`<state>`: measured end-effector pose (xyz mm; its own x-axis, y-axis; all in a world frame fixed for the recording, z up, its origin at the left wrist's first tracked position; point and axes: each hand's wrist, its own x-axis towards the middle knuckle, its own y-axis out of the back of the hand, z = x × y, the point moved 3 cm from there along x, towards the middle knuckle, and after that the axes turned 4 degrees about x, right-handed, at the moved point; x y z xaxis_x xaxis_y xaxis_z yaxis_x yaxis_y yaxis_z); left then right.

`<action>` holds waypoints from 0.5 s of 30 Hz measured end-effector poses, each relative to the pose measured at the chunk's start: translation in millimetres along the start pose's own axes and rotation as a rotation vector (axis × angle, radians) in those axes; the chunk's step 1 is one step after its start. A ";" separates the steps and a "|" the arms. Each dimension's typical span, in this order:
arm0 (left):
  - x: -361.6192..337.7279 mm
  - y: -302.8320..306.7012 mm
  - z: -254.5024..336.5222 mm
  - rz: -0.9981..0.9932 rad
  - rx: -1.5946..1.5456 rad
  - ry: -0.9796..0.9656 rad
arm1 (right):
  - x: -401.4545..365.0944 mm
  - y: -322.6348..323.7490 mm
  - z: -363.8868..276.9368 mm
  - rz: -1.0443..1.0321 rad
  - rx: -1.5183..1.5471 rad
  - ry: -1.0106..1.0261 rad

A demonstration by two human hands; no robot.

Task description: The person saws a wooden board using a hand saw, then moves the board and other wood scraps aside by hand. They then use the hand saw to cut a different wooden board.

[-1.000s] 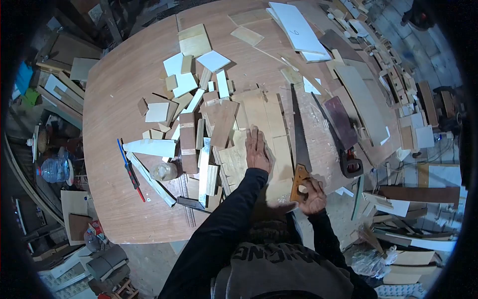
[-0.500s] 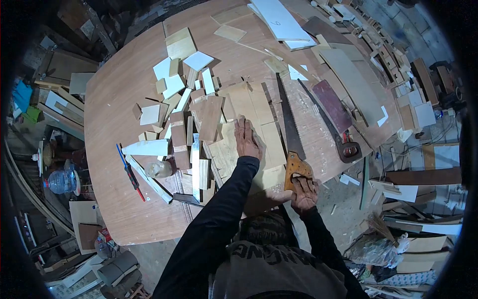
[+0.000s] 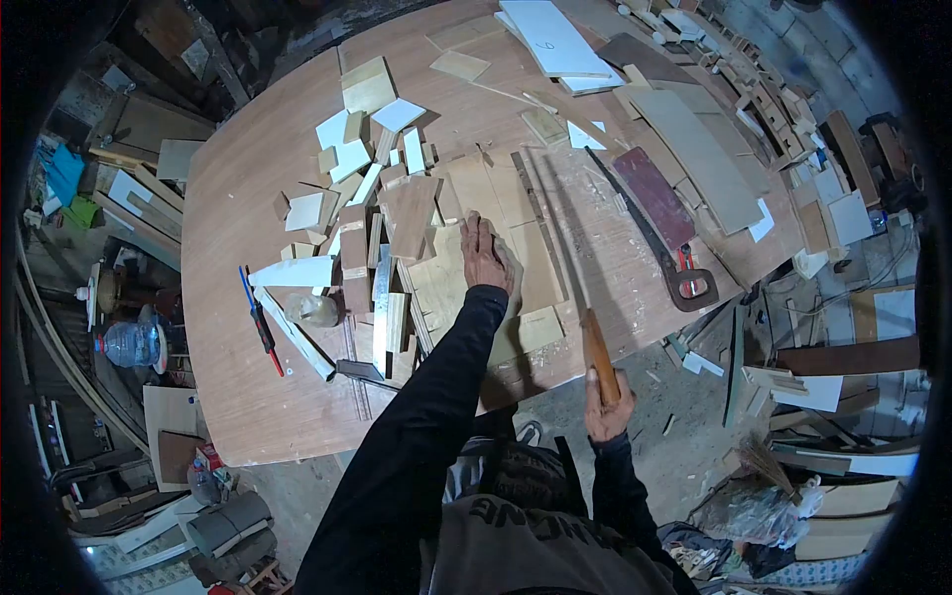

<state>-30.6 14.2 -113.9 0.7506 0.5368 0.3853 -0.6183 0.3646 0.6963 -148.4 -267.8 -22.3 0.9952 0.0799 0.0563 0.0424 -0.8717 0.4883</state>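
Observation:
My right hand (image 3: 608, 405) is wrapped round the wooden handle of a handsaw (image 3: 598, 347) at the front edge of the table. The saw's blade shows almost edge-on and points away from me, alongside the pale plywood pieces. My left hand (image 3: 484, 260) lies flat with outstretched fingers on a pale plywood board (image 3: 436, 288), left of the saw. Under and beside that board are more plywood pieces (image 3: 535, 263). A stack of wood offcuts (image 3: 409, 213) stands just left of this hand.
Right of the saw lie a second saw with a dark handle (image 3: 692, 290) and a dark red board (image 3: 654, 193). A cloudy jar (image 3: 312, 309) and a red-and-blue tool (image 3: 262, 322) are on the left. White boards (image 3: 555, 45) lie at the far side. Scrap wood surrounds the table (image 3: 238, 218).
My right hand has closed round the saw handle and turned the saw from lying flat to edge-on. My left hand stays on the plywood. The view has shifted slightly.

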 end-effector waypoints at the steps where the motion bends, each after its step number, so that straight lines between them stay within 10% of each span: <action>1: 0.6 -1.9 0.4 0.043 -0.006 -0.004 | -7.4 3.8 -0.9 0.001 0.001 0.003; 15: 4.8 -1.9 4.9 -0.077 0.199 -0.057 | -43.5 11.7 -9.3 -0.070 0.138 0.062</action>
<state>-24.7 12.3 -110.5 0.8093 0.4675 0.3556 -0.5044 0.2427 0.8287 -191.9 -277.0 -10.9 0.9822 0.1690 0.0816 0.1277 -0.9206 0.3689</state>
